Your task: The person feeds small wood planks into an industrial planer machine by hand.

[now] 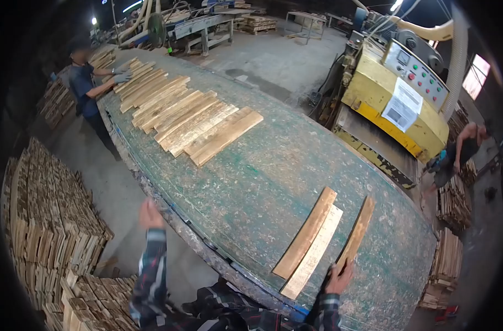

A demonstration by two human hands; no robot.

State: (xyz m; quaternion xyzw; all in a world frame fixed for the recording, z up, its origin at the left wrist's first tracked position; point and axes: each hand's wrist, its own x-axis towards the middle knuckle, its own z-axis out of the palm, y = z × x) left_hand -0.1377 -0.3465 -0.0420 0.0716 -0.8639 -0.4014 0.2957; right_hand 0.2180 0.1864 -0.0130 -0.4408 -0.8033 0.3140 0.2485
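My right hand (339, 277) is closed on the lower end of a narrow wooden board (357, 229) that lies on the worn green table (251, 190). Just left of it, two more boards lie side by side, a brown one (306, 231) and a paler one (313, 252). My left hand (151, 214) is over the table's near edge, touching no board; its fingers are blurred and I cannot make out their pose. Farther up the table, a row of several boards (191, 118) lies slanted, close together.
A co-worker (89, 83) in gloves touches boards at the table's far left. Stacked boards (47, 209) stand at the left, with another pile (102, 300) below. A yellow machine (392, 102) stands beyond the table. Another person (466, 146) bends at the right near more stacks (447, 254).
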